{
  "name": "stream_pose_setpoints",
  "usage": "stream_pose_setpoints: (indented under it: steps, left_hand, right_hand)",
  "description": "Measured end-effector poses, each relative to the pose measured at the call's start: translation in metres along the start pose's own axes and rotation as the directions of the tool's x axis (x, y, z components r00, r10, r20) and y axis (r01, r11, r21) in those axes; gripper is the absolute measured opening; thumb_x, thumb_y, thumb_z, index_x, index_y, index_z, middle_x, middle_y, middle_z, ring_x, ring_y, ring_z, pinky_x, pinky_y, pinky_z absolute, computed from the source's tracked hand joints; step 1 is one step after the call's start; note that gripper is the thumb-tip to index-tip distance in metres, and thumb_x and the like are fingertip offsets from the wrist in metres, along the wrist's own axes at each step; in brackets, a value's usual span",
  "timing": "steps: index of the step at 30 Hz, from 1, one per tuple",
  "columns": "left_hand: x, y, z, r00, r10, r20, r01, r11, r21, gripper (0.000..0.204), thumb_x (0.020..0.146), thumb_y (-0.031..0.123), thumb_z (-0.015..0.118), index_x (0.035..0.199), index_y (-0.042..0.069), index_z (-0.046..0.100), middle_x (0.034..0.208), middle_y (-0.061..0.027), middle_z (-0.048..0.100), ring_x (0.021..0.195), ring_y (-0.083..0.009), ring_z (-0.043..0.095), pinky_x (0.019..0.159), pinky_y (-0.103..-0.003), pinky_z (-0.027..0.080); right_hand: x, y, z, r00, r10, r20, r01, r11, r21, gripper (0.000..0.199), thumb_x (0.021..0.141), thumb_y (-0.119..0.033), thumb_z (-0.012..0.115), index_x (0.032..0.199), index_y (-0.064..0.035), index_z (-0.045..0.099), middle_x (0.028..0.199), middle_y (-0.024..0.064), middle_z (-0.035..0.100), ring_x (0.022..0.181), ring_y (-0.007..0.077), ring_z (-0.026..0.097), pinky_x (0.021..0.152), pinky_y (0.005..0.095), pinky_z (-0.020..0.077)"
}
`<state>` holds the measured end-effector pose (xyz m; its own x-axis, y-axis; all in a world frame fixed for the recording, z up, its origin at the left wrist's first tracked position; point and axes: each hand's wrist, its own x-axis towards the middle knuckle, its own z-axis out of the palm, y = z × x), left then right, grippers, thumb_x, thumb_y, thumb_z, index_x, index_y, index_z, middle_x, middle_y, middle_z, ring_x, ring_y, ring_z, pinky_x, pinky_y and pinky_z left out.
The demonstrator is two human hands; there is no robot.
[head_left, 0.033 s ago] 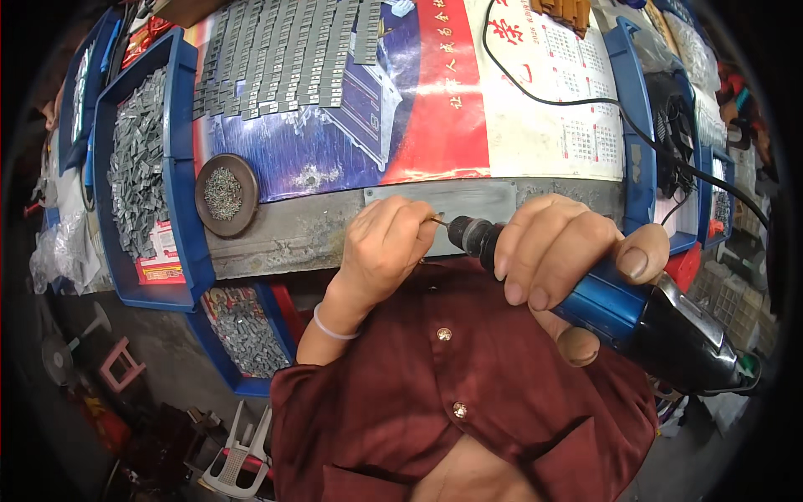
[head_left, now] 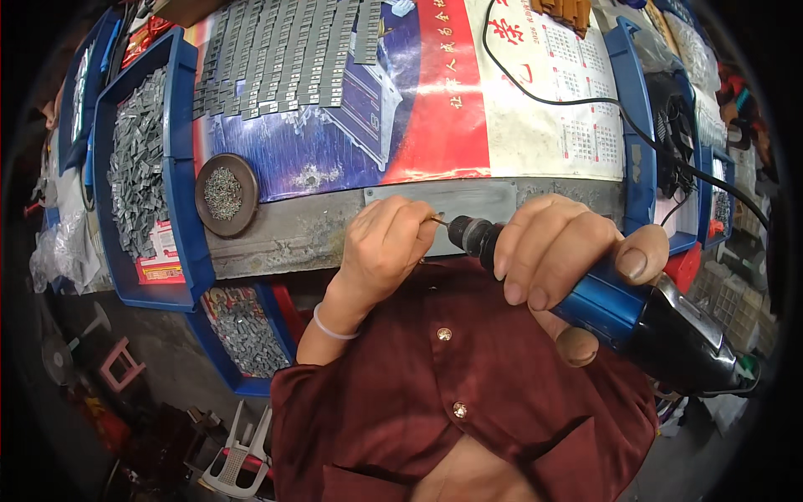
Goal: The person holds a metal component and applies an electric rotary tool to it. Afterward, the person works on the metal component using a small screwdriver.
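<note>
My right hand (head_left: 569, 251) grips a blue and black rotary tool (head_left: 619, 309) that points left. Its thin bit (head_left: 438, 221) touches a small part pinched in the fingers of my left hand (head_left: 385, 247); the part itself is hidden by the fingertips. Both hands hover over a grey metal plate (head_left: 477, 201) at the near edge of the workbench. A black cable (head_left: 585, 100) runs from the tool's side across the bench.
Rows of small grey metal pieces (head_left: 284, 50) lie on a printed calendar sheet (head_left: 502, 92). A round brown dish (head_left: 226, 194) holds tiny parts. Blue bins (head_left: 146, 167) with grey pieces stand at the left, another blue bin (head_left: 242, 335) sits below the bench, more trays at the right.
</note>
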<state>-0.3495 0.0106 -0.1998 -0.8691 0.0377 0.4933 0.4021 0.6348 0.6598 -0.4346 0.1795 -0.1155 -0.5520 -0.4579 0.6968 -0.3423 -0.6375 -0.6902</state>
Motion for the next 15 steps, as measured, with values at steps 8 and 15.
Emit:
stream_pose_setpoints:
  steps: [8, 15]
  left_hand:
    - [0.0, -0.001, -0.001, 1.0, -0.006, 0.024, 0.006, 1.0, 0.01, 0.022, 0.074, 0.002, 0.073, 0.091, 0.003, 0.059, 0.071, -0.0084, 0.054, 0.061, -0.0261, 0.056, 0.056, -0.037, 0.045]
    - [0.0, -0.001, 0.001, 1.0, 0.0, 0.009, 0.0, 1.0, 0.01, 0.021, 0.075, 0.003, 0.073, 0.092, 0.004, 0.06, 0.073, -0.0076, 0.055, 0.061, -0.0253, 0.056, 0.057, -0.036, 0.045]
  right_hand:
    - [0.01, 0.01, 0.007, 0.995, -0.1, 0.006, 0.1, 0.995, 0.02, 0.064, 0.087, -0.032, 0.074, 0.134, -0.0158, 0.035, 0.081, 0.0043, 0.06, 0.063, 0.017, 0.061, 0.058, 0.0295, 0.0516]
    - [0.011, 0.009, 0.007, 0.998, -0.059, -0.016, 0.059, 0.998, -0.004, 0.063, 0.088, -0.032, 0.073, 0.135, -0.0165, 0.034, 0.08, 0.0039, 0.059, 0.063, 0.0173, 0.061, 0.059, 0.031, 0.0515]
